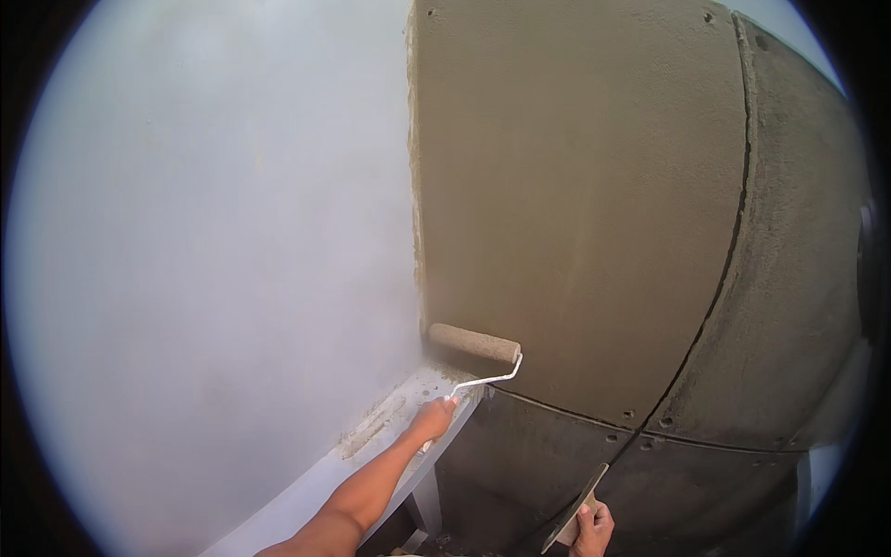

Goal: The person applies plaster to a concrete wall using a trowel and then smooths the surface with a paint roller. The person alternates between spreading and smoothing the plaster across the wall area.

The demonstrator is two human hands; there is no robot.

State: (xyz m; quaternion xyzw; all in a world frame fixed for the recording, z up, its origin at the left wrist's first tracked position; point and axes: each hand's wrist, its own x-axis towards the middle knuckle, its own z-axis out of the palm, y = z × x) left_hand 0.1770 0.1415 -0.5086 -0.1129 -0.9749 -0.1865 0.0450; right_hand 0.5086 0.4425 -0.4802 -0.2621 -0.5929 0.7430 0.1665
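Observation:
My left hand [432, 420] is closed round the handle of a paint roller, arm stretched forward. The roller's tan, coated sleeve [475, 343] lies against the lower left part of a brown-grey coated wall panel [575, 204], close to the inside corner. A white bent wire frame [487, 380] joins sleeve and handle. Low on the right, my right hand [592, 529] grips a flat plastering trowel [575, 511], its blade tilted and seen nearly edge-on, away from the wall. The trowel's handle is mostly hidden by my fingers.
A smooth white wall [223, 232] meets the panel at the left. Below it runs a white ledge [408, 395] with smeared brown material. Dark joints [719, 297] separate the panel from a grey panel [807, 251] at right and a darker one [529, 455] below.

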